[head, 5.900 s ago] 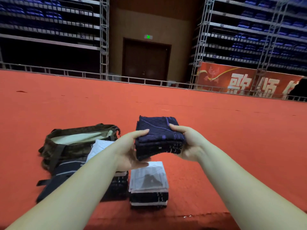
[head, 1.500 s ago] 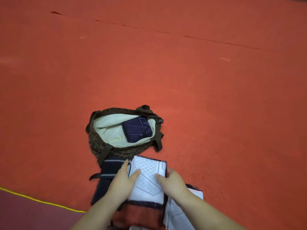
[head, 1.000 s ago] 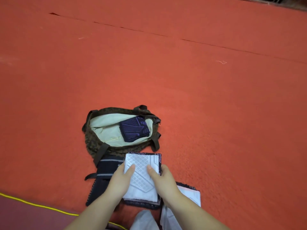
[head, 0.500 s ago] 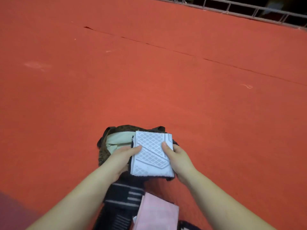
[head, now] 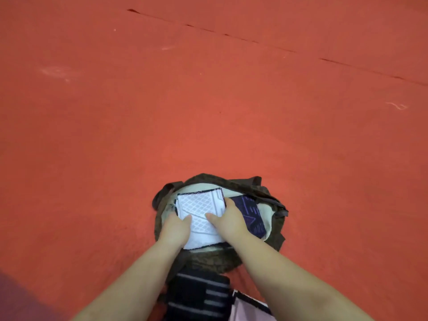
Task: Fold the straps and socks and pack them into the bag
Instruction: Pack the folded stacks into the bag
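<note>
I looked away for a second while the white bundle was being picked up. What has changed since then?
Both hands, left hand and right hand, lifted the white bundle off the pile and carried it forward into the bag, still gripping its sides. The navy bundle stays inside the bag, now to the right of the white one. The striped strap remains in front of the bag.

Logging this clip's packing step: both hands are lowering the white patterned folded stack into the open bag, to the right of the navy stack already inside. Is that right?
Not quite. The head view shows both hands, left hand and right hand, lowering the white patterned folded stack into the open bag, but to the left of the navy stack already inside.
</note>
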